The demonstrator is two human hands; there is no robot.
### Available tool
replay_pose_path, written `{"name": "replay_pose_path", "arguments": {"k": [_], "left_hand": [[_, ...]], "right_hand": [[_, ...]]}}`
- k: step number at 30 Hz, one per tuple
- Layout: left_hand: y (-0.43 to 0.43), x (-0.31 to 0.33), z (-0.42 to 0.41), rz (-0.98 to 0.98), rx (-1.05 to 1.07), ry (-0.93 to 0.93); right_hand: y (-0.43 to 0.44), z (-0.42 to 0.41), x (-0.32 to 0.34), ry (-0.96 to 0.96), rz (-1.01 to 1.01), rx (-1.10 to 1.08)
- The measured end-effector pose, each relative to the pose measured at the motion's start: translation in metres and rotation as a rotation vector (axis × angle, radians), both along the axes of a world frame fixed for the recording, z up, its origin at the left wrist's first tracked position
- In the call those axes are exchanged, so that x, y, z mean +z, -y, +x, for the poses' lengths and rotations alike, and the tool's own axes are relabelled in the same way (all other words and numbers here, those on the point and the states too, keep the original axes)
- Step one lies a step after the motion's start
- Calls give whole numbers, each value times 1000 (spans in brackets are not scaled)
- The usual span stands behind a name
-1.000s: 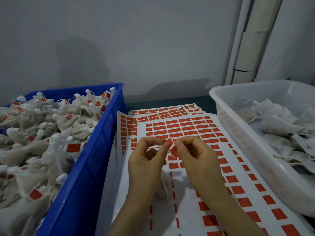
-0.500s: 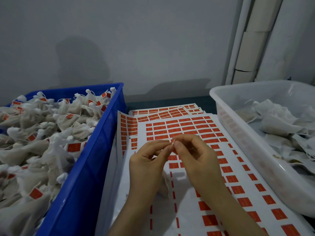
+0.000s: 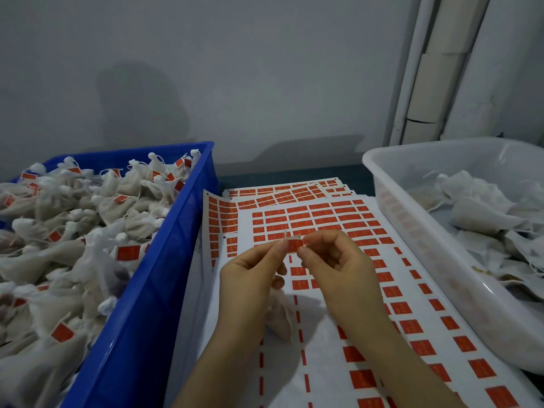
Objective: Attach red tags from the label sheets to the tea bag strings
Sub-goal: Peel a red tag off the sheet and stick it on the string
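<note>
Blue crate (image 3: 164, 290) at left, heaped with tagged bags (image 3: 73, 254). Label sheets (image 3: 282, 387) fanned between crate and tub. Left hand (image 3: 250, 278) and right hand (image 3: 338, 269) raised over sheets, each grip clamped on one end of a red tag (image 3: 295, 245). Tea bag (image 3: 279, 316) hangs under left palm, partly hidden. White tub (image 3: 391, 184) at right holds untagged bags (image 3: 482, 219).

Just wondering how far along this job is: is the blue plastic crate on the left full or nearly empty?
Full: white cloth tea bags carrying red tags are heaped to the rim of the blue plastic crate.
</note>
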State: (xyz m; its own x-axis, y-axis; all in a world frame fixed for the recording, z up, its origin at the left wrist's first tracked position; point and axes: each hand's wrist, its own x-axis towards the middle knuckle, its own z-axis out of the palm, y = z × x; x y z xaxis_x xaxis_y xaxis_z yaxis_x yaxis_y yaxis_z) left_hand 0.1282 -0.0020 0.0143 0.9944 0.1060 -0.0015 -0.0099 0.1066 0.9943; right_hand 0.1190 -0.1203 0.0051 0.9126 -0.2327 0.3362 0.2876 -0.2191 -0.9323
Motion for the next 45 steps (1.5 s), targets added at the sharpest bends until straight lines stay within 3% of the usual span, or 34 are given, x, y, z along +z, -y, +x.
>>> {"name": "replay_pose_path", "arguments": {"k": [22,45], "left_hand": [[2,0,0,-34,-11,15],[1,-7,1,163,-20,226]], "right_hand": [[1,2,-1,-36,83,-28],[-1,1,0,-63,37,39]]}}
